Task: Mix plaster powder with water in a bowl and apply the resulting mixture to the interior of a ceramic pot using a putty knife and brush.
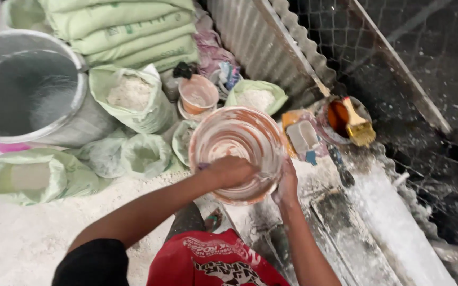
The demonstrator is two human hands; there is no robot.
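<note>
A dusty white floor spreads below the big grey drum; right of the drum, corrugated metal sheeting leans.

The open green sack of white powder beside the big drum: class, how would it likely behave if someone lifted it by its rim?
The green sack would probably sag and fold, since its thin rolled rim already crumples. It likely feels heavy for its size, being nearly full of powder. Tilted, it could well spill, as its mouth stands open.

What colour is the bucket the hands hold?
Orange bucket, smeared with white powder; head view.
</note>
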